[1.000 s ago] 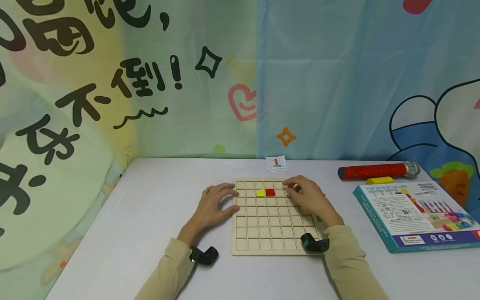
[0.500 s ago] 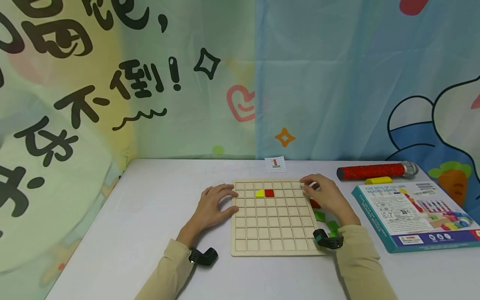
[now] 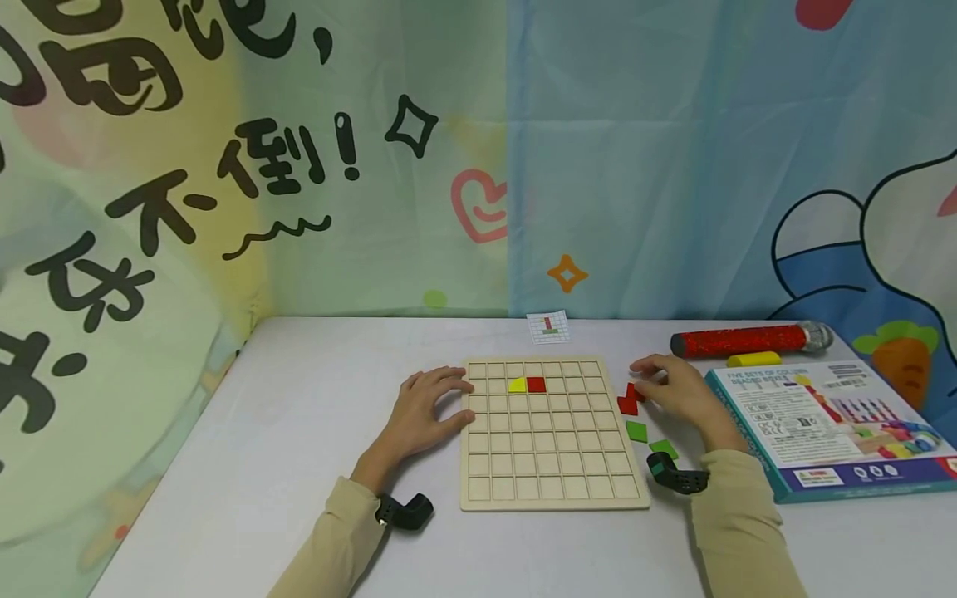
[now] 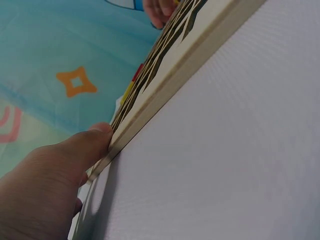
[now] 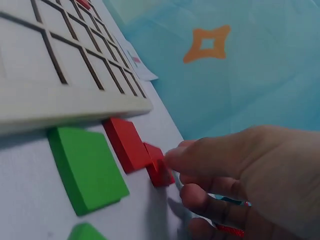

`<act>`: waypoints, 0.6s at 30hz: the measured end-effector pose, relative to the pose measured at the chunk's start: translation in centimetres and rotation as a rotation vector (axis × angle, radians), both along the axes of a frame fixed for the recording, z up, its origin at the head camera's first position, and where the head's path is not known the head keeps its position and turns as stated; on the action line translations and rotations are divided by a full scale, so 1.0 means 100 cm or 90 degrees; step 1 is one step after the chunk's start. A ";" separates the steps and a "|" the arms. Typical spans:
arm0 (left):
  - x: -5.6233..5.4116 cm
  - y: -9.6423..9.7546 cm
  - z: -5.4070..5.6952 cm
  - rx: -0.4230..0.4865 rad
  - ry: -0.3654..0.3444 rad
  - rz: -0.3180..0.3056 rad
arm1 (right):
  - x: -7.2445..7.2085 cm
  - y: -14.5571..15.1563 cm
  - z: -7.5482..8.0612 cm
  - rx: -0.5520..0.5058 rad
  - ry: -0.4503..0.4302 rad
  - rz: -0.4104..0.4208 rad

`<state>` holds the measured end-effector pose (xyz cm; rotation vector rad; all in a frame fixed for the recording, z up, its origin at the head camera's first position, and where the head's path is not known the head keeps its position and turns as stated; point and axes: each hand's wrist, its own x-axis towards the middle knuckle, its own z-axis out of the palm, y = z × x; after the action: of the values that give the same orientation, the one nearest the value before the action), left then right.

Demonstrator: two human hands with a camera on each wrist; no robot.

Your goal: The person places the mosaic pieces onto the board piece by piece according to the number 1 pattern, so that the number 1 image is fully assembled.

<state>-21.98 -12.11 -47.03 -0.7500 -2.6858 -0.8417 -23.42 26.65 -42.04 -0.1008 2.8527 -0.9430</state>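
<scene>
A wooden grid board (image 3: 553, 442) lies flat on the table, with one yellow tile (image 3: 517, 384) and one red tile (image 3: 536, 384) side by side in its second row. My left hand (image 3: 423, 415) rests at the board's left edge, thumb and fingertips touching the rim. To the right of the board my right hand (image 3: 684, 394) hovers over loose red blocks (image 5: 127, 145), its thumb tip beside the farther one; whether it touches cannot be told. Loose green blocks (image 5: 90, 170) lie nearer, along the board's right side.
Behind the board lies a small pattern card (image 3: 548, 327). At the right are a red glittery microphone-like tube (image 3: 740, 341), a yellow cylinder (image 3: 753, 360) and a flat boxed set (image 3: 830, 428). A printed cloth (image 3: 643, 166) hangs behind the table (image 3: 344, 349).
My right hand has moved right, from over the board's upper right part to beside the loose red blocks, uncovering the red and green blocks. The left hand stays at the board's edge.
</scene>
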 end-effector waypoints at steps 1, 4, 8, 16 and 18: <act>0.000 0.000 0.000 0.000 0.001 0.000 | 0.000 0.001 -0.001 0.001 -0.007 0.000; 0.001 0.000 0.001 0.006 0.005 -0.004 | -0.001 0.003 -0.004 0.005 -0.020 -0.009; 0.001 0.000 0.001 0.008 0.006 -0.007 | -0.002 0.004 -0.007 0.007 -0.018 -0.024; 0.001 0.000 0.000 0.010 0.009 -0.006 | 0.002 0.007 -0.005 0.003 -0.040 -0.002; 0.001 0.001 0.000 0.011 0.015 -0.006 | 0.002 0.007 -0.005 0.004 -0.046 0.002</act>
<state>-21.90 -12.06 -47.07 -0.7652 -2.6531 -0.8530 -23.22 27.35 -42.55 -0.0678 2.7885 -0.9169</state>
